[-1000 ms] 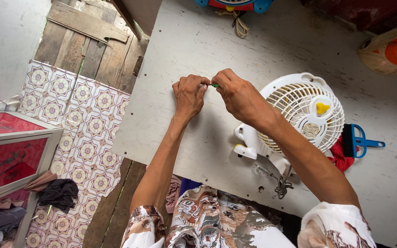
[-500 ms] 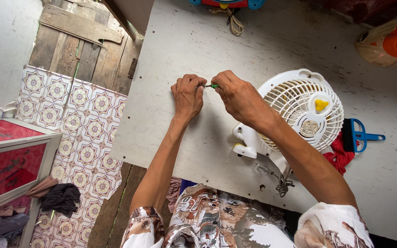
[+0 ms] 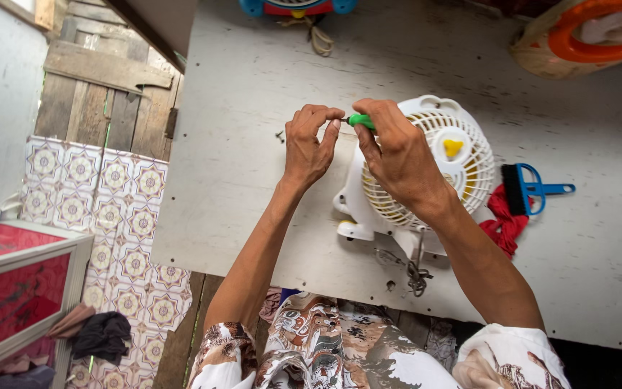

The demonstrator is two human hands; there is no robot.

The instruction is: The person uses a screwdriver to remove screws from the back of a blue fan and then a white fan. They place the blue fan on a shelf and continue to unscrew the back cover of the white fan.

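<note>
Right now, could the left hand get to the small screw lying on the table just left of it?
Probably yes. The screw lies on bare table beside the left hand, with nothing between them. That hand's fingertips are pinched at the tip of the green screwdriver and would have to let go first.

Patterned tile floor, wood plank wall, red cabinet w/ daylight.

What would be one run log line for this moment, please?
right hand: grips green-handled screwdriver | left hand: pinches its tip | beneath: white table fan on grey table
</note>
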